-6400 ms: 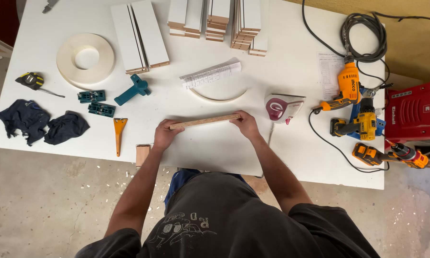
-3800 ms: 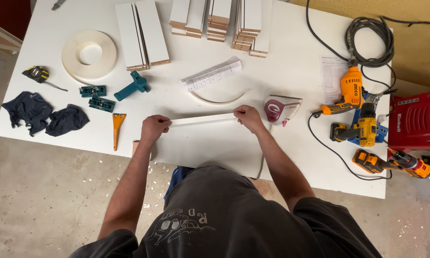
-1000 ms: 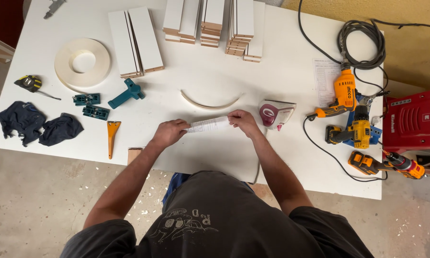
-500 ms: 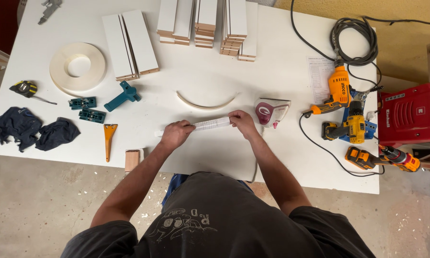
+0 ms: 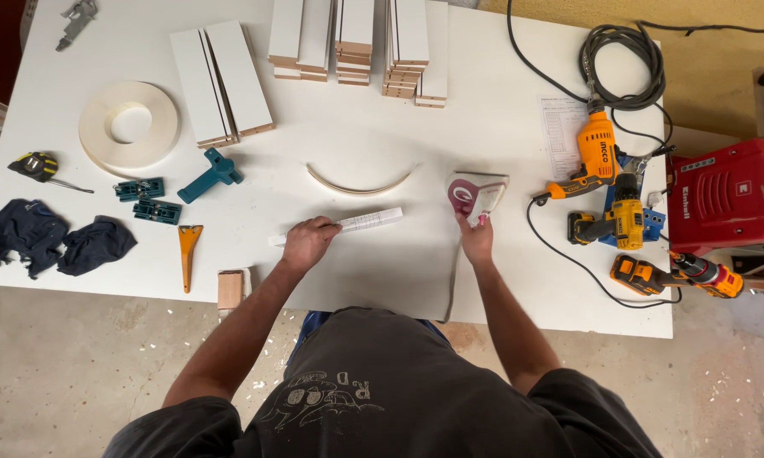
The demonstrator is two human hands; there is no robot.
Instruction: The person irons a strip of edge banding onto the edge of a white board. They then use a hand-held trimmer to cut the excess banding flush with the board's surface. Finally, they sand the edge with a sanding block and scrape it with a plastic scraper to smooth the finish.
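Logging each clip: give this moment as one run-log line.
left hand: pressing white strip onto table | right hand: at clothes iron | curved strip: lying apart
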